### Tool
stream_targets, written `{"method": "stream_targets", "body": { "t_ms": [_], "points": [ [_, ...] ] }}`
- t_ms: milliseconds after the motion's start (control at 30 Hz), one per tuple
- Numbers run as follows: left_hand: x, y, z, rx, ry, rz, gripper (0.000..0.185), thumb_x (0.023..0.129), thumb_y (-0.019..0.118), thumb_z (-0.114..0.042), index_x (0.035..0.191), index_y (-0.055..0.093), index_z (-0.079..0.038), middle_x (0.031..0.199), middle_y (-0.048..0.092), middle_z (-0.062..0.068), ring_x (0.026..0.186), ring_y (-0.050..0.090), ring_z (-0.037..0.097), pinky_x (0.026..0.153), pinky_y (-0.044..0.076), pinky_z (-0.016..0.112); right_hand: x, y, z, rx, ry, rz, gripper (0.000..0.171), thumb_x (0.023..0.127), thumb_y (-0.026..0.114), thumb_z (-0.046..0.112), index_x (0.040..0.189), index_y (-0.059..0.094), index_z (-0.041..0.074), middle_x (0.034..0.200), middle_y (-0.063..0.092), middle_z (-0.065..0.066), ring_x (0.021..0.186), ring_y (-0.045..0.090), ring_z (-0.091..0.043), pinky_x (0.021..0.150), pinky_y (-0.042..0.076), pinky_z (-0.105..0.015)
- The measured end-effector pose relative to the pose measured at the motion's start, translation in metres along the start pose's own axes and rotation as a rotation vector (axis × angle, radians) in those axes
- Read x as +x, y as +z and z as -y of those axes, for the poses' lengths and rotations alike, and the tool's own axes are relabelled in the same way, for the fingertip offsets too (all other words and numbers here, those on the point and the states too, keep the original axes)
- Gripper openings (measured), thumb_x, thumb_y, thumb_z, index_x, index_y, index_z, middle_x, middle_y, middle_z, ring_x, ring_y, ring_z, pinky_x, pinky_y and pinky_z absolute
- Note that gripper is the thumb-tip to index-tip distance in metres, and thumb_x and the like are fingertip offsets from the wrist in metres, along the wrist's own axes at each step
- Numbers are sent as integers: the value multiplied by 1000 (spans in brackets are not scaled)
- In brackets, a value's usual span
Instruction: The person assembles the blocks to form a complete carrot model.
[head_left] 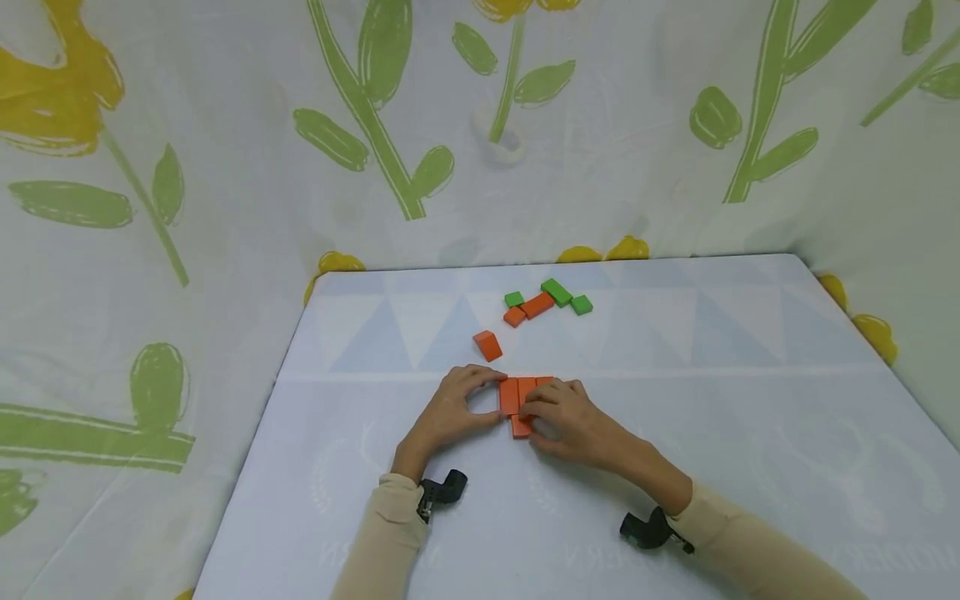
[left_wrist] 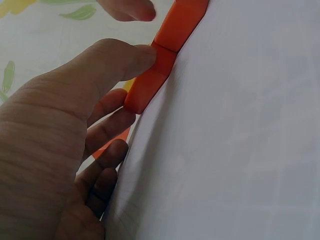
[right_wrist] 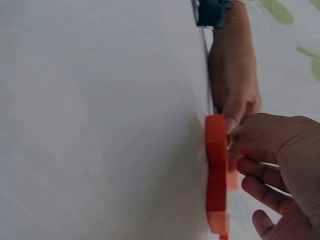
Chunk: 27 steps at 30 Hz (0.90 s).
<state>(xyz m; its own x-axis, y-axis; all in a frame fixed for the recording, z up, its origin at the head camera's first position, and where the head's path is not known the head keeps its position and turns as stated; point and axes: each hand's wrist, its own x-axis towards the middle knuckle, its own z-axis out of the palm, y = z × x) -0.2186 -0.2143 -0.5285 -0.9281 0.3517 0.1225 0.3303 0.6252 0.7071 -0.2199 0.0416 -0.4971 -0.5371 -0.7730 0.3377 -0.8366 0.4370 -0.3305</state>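
Note:
Several orange blocks (head_left: 508, 397) lie side by side on the table. One more orange block (head_left: 521, 427) sits against their near side. My left hand (head_left: 453, 408) pinches the leftmost block between thumb and fingers, at its near and far ends; the left wrist view shows the thumb on the block (left_wrist: 145, 92). My right hand (head_left: 573, 421) curls over the right part of the group, its fingertips by the near block. In the right wrist view its fingers touch the top of an orange block (right_wrist: 216, 137). Part of the group is hidden under the right hand.
Beyond the hands lies a loose orange block (head_left: 487, 345). Farther back are two orange blocks (head_left: 537, 305) and several green blocks (head_left: 557, 292). The pale patterned table (head_left: 712, 433) meets a flower-printed cloth (head_left: 600, 183). Black cameras (head_left: 648, 529) sit on both wrists.

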Motion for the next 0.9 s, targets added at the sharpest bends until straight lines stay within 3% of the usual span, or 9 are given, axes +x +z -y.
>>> {"method": "stream_targets", "body": {
  "t_ms": [200,433,700,900],
  "points": [
    [0,0,0,6,-12,2,52,85,78,-38,134,61,-32,132,55,-15,122,43,12,103,41,43,14,-15,-9,46,112,-48,27,83,82,16,107,73,12,111,65,0,110,55,-20,87,40,-43],
    [-1,1,-2,-11,-19,7,53,85,78,-38,135,61,-32,132,55,-13,122,43,14,102,41,46,48,-23,-35,-4,269,-93,27,86,79,17,110,72,7,113,65,-7,111,55,-27,88,39,-48],
    [-1,4,0,-12,-21,8,52,85,78,-41,134,61,-35,131,55,-16,122,44,11,103,40,43,90,-15,-73,-92,427,-68,36,90,75,25,120,70,5,117,63,-11,116,51,-32,91,38,-52],
    [0,3,0,2,-30,9,52,84,78,-41,133,61,-35,131,55,-17,121,43,10,103,40,41,109,-1,-92,-120,462,-32,44,91,75,31,125,68,6,121,58,-12,117,45,-31,91,35,-52]
  ]
}}
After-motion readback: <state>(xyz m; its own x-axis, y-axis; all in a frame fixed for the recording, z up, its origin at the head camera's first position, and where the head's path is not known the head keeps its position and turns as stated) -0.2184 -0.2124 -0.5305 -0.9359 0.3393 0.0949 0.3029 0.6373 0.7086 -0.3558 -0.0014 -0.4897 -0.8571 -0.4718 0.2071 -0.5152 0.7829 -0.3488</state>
